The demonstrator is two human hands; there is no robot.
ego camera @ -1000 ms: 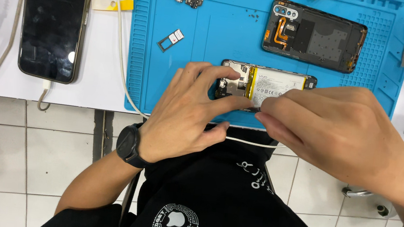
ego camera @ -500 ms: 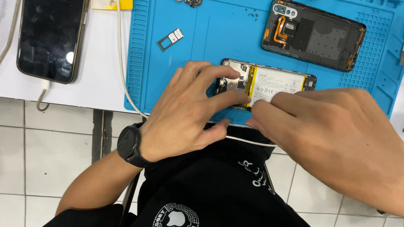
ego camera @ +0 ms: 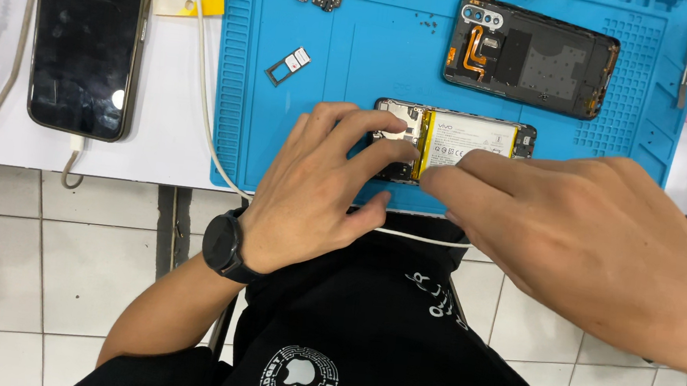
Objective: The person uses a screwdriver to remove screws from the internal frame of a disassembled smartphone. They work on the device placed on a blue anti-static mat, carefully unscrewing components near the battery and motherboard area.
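A white worktable (ego camera: 109,156) stands over a white tiled floor (ego camera: 37,271), evenly lit.

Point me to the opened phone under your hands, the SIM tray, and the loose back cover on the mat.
opened phone (ego camera: 468,140), head view, on the pale battery face.
SIM tray (ego camera: 288,65), head view, on the tray's middle.
back cover (ego camera: 544,63), head view, on its dark inner side.
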